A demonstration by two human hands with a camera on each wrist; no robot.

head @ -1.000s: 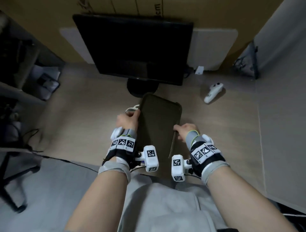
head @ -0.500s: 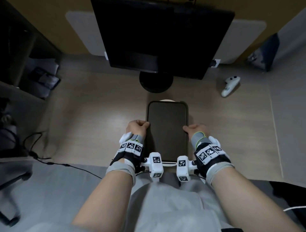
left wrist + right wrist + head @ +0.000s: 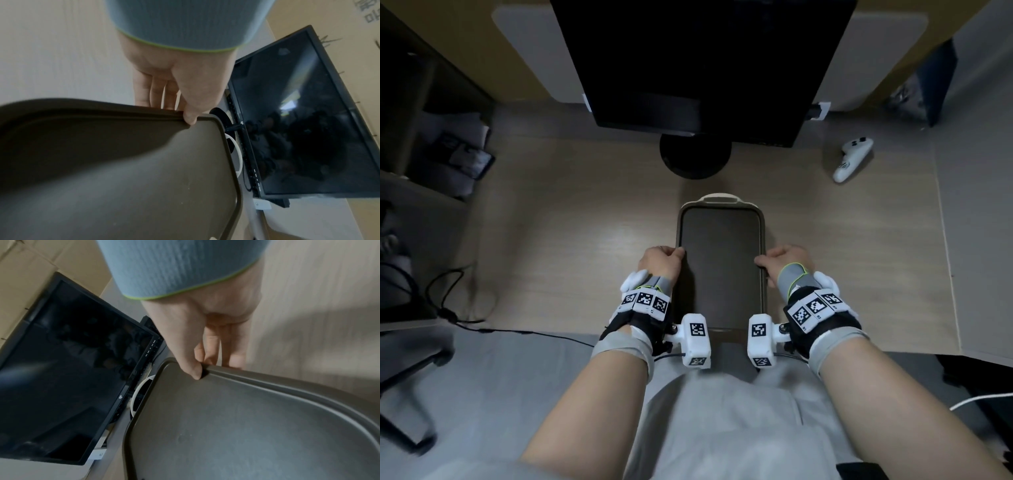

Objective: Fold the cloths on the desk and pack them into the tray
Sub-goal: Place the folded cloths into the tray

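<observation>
A dark brown rectangular tray (image 3: 720, 263) lies lengthwise in front of me on the wooden desk (image 3: 571, 246), with nothing in it. My left hand (image 3: 659, 262) grips its left rim, thumb on top and fingers underneath, as the left wrist view shows on the tray (image 3: 144, 170) under the left hand (image 3: 179, 91). My right hand (image 3: 786, 258) grips the right rim the same way; the right wrist view shows the tray (image 3: 246, 426) and the right hand (image 3: 207, 340). A white handle (image 3: 717, 197) sticks out at the tray's far end. No cloth is in view.
A black monitor (image 3: 702, 65) on a round stand (image 3: 695, 157) rises just beyond the tray. A white controller (image 3: 852, 159) lies at the far right of the desk. A black cable (image 3: 448, 308) runs over the desk's near left edge. Shelves stand at the left.
The tray was tilted and skewed a second ago; both hands have brought it flat and straight on the desk in front of me, closer to the near edge.
</observation>
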